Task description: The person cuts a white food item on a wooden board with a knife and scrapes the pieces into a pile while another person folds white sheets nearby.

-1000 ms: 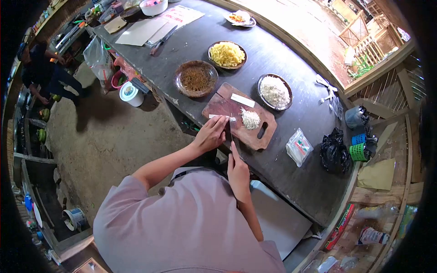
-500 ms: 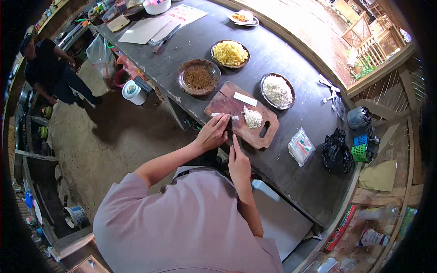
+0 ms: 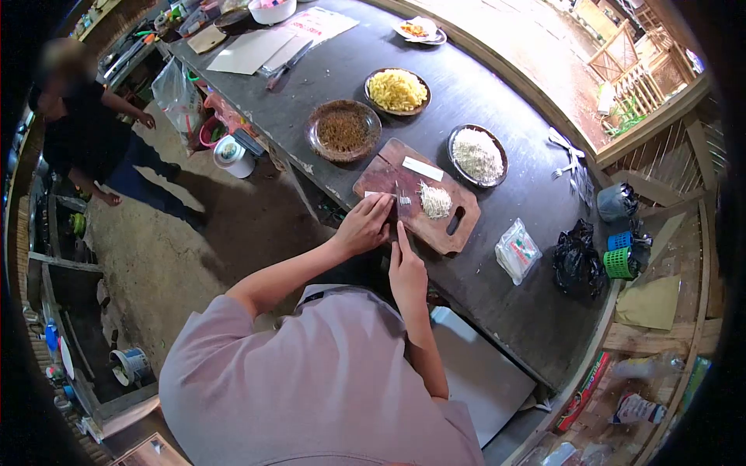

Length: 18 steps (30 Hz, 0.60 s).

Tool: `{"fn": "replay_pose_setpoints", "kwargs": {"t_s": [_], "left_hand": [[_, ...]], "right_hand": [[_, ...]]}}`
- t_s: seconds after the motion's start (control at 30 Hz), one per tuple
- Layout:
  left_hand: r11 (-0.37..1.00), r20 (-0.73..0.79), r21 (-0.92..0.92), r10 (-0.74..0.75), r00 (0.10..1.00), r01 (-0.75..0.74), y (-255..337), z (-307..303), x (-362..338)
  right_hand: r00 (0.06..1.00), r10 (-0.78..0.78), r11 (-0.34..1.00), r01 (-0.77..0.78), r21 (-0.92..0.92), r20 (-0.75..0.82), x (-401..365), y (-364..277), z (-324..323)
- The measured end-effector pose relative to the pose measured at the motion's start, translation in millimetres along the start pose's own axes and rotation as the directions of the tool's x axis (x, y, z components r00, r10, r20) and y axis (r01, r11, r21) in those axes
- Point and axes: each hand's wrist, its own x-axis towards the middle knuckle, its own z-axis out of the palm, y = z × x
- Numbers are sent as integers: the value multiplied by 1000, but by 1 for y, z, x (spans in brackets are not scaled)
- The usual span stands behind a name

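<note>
On a wooden cutting board [image 3: 386, 161], the fingers of my left hand [image 3: 365, 225] press down on a white strip [image 3: 371, 195], most of it hidden beneath them. My right hand [image 3: 408, 270] is closed round a knife [image 3: 399, 205], its index finger stretched along the top. The blade stands at the strip's right end, close to my left fingertips. A few thin slivers [image 3: 406, 201] lie just right of the blade. Beyond them sits a heap of fine white shreds [image 3: 435, 200]. Another white strip [image 3: 423, 168] rests whole at the board's far side.
Behind the board stand a brown-filled bowl [image 3: 343, 132], a bowl of yellow pieces [image 3: 397, 91] and a bowl of white shreds [image 3: 477, 156]. A plastic packet [image 3: 517, 251], black bag [image 3: 579, 260] and cutlery [image 3: 573, 172] lie rightward. At left a person [image 3: 116, 144] stands on the floor.
The person at the left has come nearer and turned. My hands keep nearly the same place at the board, and the whole view has shifted slightly.
</note>
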Motion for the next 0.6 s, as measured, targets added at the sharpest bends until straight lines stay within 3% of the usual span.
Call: {"fn": "replay_pose_setpoints", "kwargs": {"t_s": [0.13,0.2,0.37,0.6], "left_hand": [[998,19,54,10,1000,-11,1,-4,5],[998,27,70,-9,1000,7,2,-4,5],[994,-4,111,-4,1000,4,1,2,-2],[994,10,107,-10,1000,9,3,-4,2]], "right_hand": [[998,-31,998,34,45,-61,-23,9,0],[1000,-17,999,16,-44,-13,-37,12,-5],[995,-71,994,76,80,-69,1,16,12],[1000,-10,1000,10,7,-1,-30,15,-6]]}}
